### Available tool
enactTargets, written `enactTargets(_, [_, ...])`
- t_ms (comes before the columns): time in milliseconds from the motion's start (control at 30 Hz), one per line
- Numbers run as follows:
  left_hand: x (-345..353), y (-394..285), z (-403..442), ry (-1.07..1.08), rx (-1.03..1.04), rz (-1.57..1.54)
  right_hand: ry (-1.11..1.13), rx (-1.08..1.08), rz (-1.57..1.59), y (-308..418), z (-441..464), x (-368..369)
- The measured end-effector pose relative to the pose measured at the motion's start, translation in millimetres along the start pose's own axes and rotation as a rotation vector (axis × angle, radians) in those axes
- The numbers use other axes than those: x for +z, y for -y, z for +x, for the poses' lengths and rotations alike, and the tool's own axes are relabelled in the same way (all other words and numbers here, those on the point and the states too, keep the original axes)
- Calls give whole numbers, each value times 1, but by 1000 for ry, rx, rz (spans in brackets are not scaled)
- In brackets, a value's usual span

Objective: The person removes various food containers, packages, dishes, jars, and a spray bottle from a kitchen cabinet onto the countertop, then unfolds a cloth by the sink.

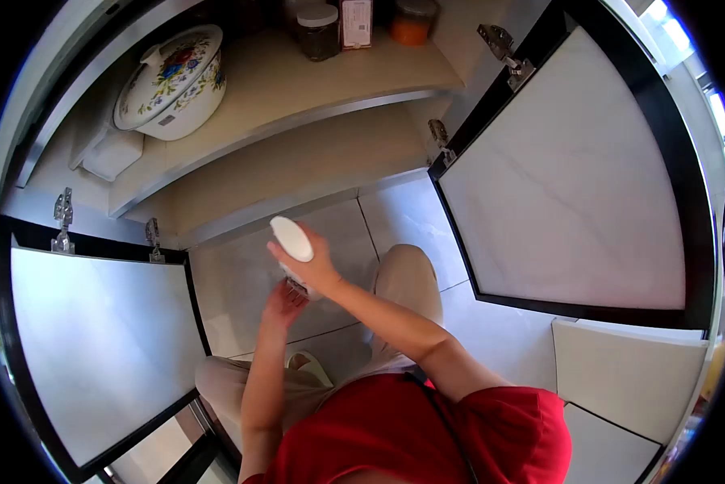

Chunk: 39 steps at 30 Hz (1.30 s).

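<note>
A white container (292,239) with a smooth oval end is held over the floor, in front of the open cabinet. My right hand (317,264) is wrapped around its upper part, thumb and fingers on opposite sides. Below, my left hand (282,306) is at the container's lower end, fingers curled against it. Dark print shows between the two hands, too small to read. Most of the container's body is hidden by my hands, so its exact kind cannot be made out.
A floral enamel pot (173,85) stands on the upper shelf (298,101), beside a white bin (114,152). Farther right are a dark-filled jar (318,34), a small box (356,22) and an orange-filled jar (412,22). Open cabinet doors flank me, left (104,339) and right (572,177).
</note>
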State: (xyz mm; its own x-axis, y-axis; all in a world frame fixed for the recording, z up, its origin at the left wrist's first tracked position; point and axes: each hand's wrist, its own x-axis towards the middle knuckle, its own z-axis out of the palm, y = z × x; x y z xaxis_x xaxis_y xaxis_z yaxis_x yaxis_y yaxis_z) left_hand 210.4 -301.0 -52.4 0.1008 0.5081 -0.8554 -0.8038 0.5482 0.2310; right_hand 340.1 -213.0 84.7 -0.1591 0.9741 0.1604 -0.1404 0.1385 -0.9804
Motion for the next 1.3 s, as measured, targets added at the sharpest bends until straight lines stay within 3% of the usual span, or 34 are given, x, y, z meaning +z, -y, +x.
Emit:
enactTargets(133, [30,13,16,-33,50,119,-154,219,-119,-19,12,-35])
enactTargets(200, [40,15,35,21,-9,185,-255,240,62,-25,15,-53])
enactTargets(267, [31,22,76,18,-17,201,-354,283,43,-27,20,-70])
enactTargets(467, [53,42,124,-57,-21,365,-690,240,197,-83,25,-104])
enactTargets(567, [53,58,144,-52,-45,418,-737,264,153,-106,20,-122])
enactTargets(967, [21,79,178,6,-49,282,-578,401,-15,-169,55,-121])
enactTargets(1233, [12,90,160,-44,-102,218,-513,443,-7,-167,44,-105])
enactTargets(1300, [8,96,165,-49,-104,174,-403,419,-31,-166,42,-91])
